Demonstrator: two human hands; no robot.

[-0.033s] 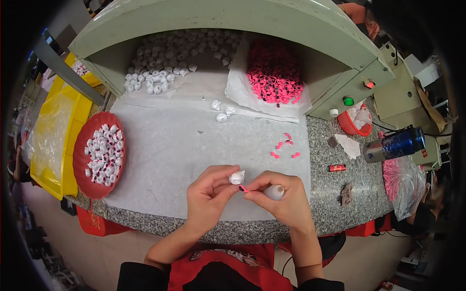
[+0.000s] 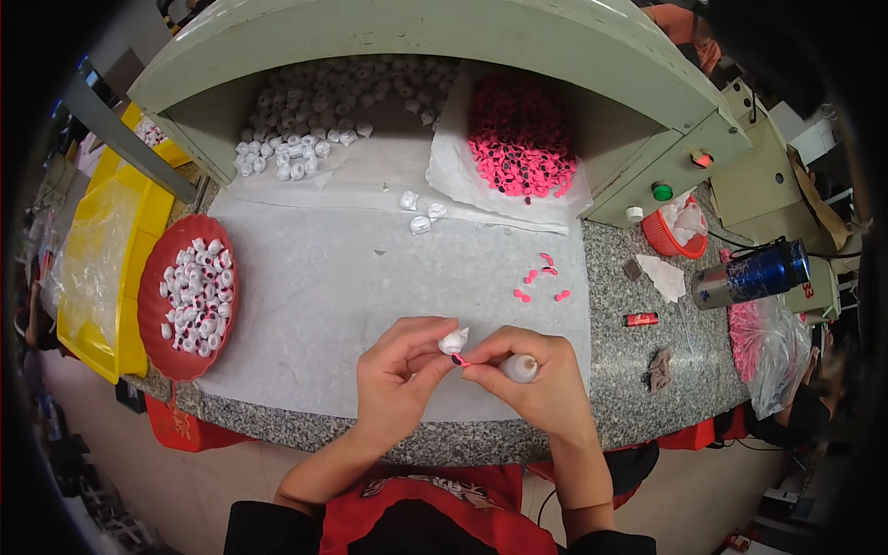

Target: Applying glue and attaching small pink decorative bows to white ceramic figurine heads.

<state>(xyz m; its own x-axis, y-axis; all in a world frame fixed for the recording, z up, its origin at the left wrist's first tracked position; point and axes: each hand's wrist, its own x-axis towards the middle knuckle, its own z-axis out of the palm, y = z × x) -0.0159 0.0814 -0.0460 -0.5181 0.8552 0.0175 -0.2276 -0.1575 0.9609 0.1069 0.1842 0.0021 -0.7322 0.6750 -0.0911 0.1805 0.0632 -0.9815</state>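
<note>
My left hand (image 2: 400, 375) holds a small white moulded piece (image 2: 453, 340) with a pointed top between its fingers, thumb beneath it. Just under that piece is a tiny pink part with a dark face (image 2: 460, 360), between both hands' fingertips. My right thumb and forefinger pinch its right end. Tucked in the curl of my right hand (image 2: 532, 375) is a small translucent white squeeze bottle (image 2: 523, 368). Several loose pink parts (image 2: 530, 277) lie on the white sheet (image 2: 305, 305) beyond my right hand. Three white pieces (image 2: 420, 225) rest farther back.
A red scalloped dish (image 2: 148, 324) of white-and-pink pieces stands left, beside yellow trays (image 2: 69, 305). Under the green metal hood (image 2: 444, 37) lie heaps of white pieces (image 2: 305, 148) and pink parts (image 2: 523, 148). At right are a red basket (image 2: 668, 239) and a blue bottle (image 2: 754, 275).
The pink part has turned slightly and shifted a little left between my fingertips. Otherwise my hands have barely moved; the whole view has shifted slightly.
</note>
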